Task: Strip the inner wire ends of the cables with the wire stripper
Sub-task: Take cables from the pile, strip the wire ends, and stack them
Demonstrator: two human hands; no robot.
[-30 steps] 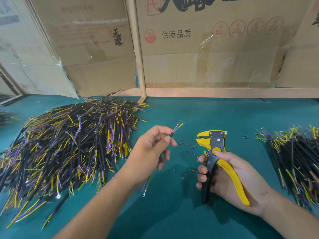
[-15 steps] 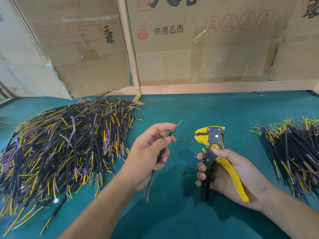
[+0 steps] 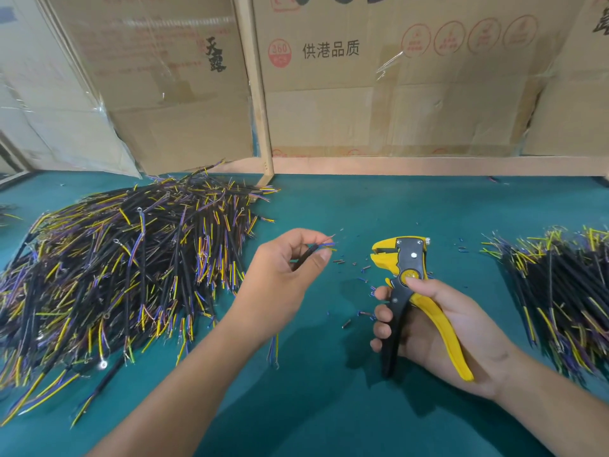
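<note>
My left hand (image 3: 283,278) pinches a black cable (image 3: 308,253) between thumb and fingers. The cable's coloured inner wire ends stick out to the right, pointing at the stripper's jaws, with a gap between them. Its lower end hangs out below my wrist. My right hand (image 3: 438,321) grips the yellow and black wire stripper (image 3: 403,268) by its handles, jaws up and facing left, held over the green table (image 3: 329,390).
A large heap of black cables (image 3: 125,268) with yellow, blue and purple wires lies at the left. A second pile of cables (image 3: 566,291) lies at the right edge. Small insulation scraps (image 3: 359,268) dot the mat between my hands. Cardboard boxes (image 3: 379,94) wall off the back.
My left hand has turned the cable, so its wire ends now point level toward the stripper instead of up and right. The right hand and stripper have stayed roughly where they were.
</note>
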